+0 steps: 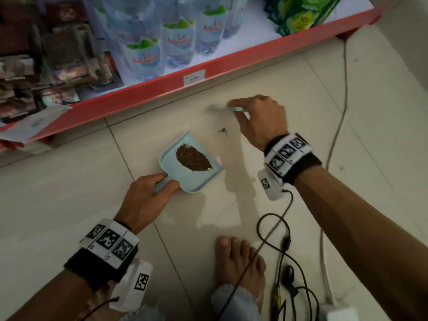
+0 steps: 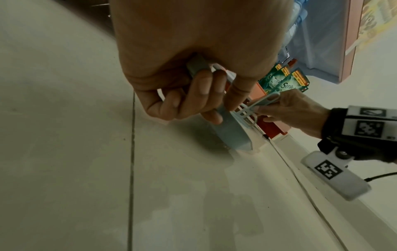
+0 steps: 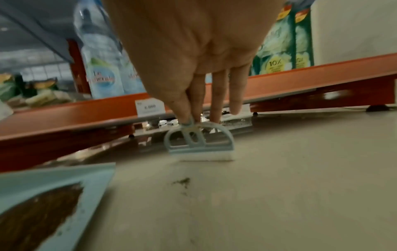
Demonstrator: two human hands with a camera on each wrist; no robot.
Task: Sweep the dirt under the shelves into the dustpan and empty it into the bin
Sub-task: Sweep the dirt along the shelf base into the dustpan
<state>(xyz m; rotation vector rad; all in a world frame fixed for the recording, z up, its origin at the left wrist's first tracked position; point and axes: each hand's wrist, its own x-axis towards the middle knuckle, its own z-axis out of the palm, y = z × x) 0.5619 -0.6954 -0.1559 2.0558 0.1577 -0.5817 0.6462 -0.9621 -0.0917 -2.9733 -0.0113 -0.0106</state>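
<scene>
Foot: a bare foot (image 1: 239, 262) is planted on the pale tiled floor (image 1: 69, 193), nearest of all, with black cables (image 1: 284, 246) looping just beside it.
Left hand: the left hand (image 1: 148, 195) has its fingers (image 2: 200, 88) and thumb wrapped round the handle of the dustpan, low against the floor.
Dustpan: the light blue dustpan (image 1: 196, 177) lies flat on the floor, its open lip turned toward the right hand and the shelf; the left wrist view shows its edge (image 2: 232, 134) down on the tile.
Dirt in pan: a brown heap of dirt (image 1: 193, 157) sits inside the pan, close to the lip.
Loose dirt: a small dark clump (image 1: 223, 130) lies on the floor just past the lip, between the pan and the brush; from the right wrist it shows as a smear (image 3: 182, 182).
Right hand: the right hand (image 1: 259, 121) pinches the thin handle of a small brush between thumb and fingertips (image 3: 184, 112), the other fingers hanging straight.
Brush: the little pale blue brush (image 3: 200, 146) has its white bristles down on the floor, just in front of the shelf's lower edge.
Shelf: the red bottom shelf (image 1: 162, 89) carries a white price tag (image 1: 194, 77), water bottles (image 1: 143, 56) and green packets (image 1: 301, 17).
</scene>
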